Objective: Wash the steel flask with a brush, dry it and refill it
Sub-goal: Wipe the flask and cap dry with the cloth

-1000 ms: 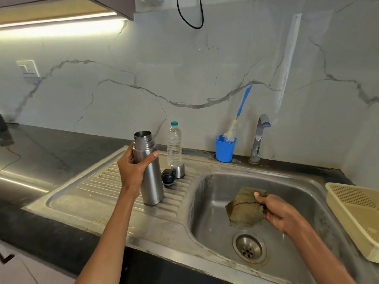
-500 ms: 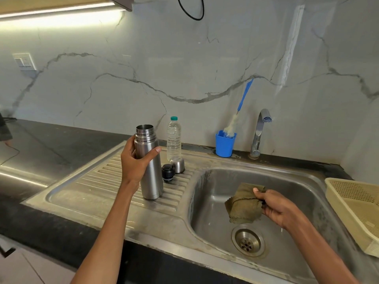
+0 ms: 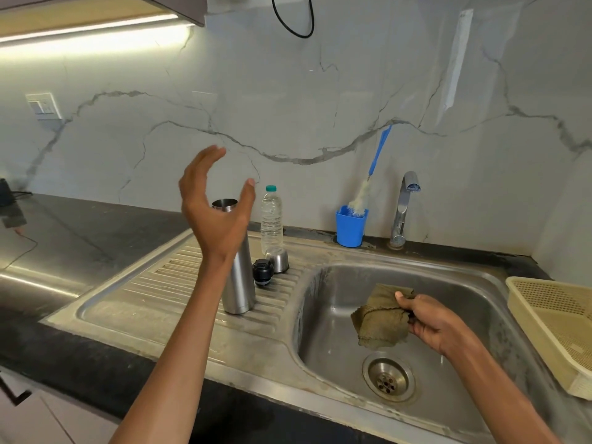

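Note:
The steel flask (image 3: 239,283) stands upright and uncapped on the ribbed drainboard (image 3: 153,283). My left hand (image 3: 214,206) hovers above and in front of it, fingers spread in a loose curve, holding nothing. Beside the flask lie its black stopper (image 3: 262,271) and steel cup lid (image 3: 278,259). A clear water bottle (image 3: 271,216) with a teal cap stands behind them. My right hand (image 3: 429,322) grips a folded olive cloth (image 3: 379,318) over the sink basin (image 3: 320,315). The blue-handled bottle brush (image 3: 368,181) leans in a blue cup (image 3: 349,229) by the wall.
A steel tap (image 3: 404,206) rises at the back of the sink, and the drain (image 3: 388,377) sits in the basin floor. A cream plastic basket (image 3: 557,328) rests at the right. Dark countertop (image 3: 80,232) stretches to the left, with a wall switch (image 3: 43,106) above it.
My left hand has let go of the flask and risen above it with fingers spread. The flask stays standing on the drainboard. My right hand still holds the cloth over the basin.

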